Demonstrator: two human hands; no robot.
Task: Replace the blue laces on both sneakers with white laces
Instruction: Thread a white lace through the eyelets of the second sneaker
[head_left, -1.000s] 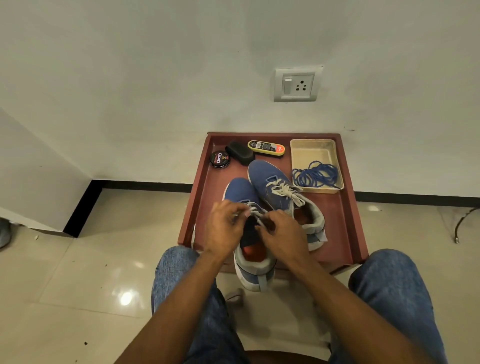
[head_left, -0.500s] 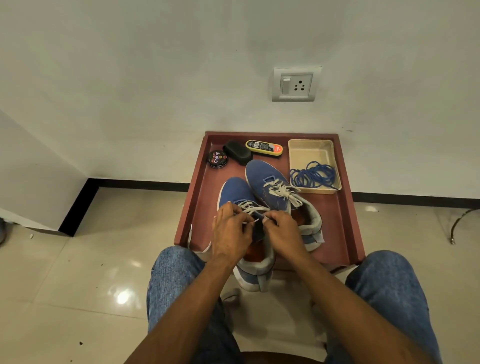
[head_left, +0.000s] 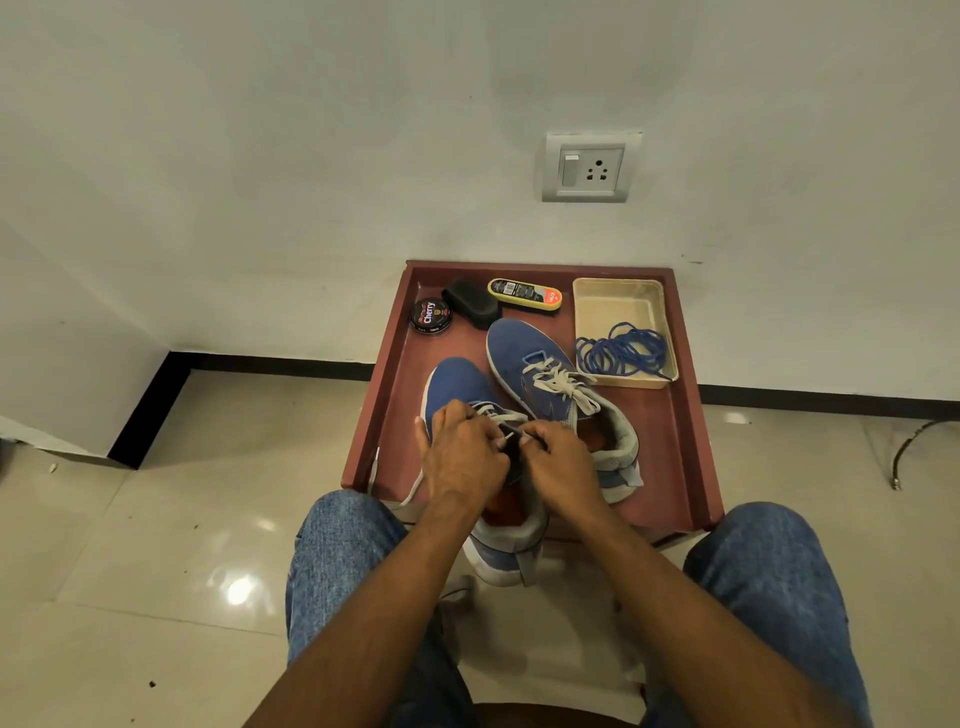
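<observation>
Your knees in blue jeans frame the bottom of the view, and your two forearms reach forward between them. Your left hand sits over the tongue of the near sneaker, fingers curled down and pinching the white lace at the upper eyelets. Your right hand is just beside it, fingers curled too, pinching the other run of that same lace; a short lace tip shows between the two hands. The heel of this sneaker hangs over the near edge of the red tray, and a loose end of white lace trails off the tray's near left corner.

Just beyond and to the right, touching the first shoe, lies the second sneaker, toe pointing away and left. It is already threaded with a white lace, whose ends lie slack across its tongue and collar.

Further back on the right of the tray stands a beige plastic tub, with the blue laces coiled in its near half.

Along the tray's far edge, from left, sit a round polish tin, a black applicator sponge and a yellow-edged shoe brush.

Behind the tray rises a pale wall with a switch and socket plate above a black skirting line.
</observation>
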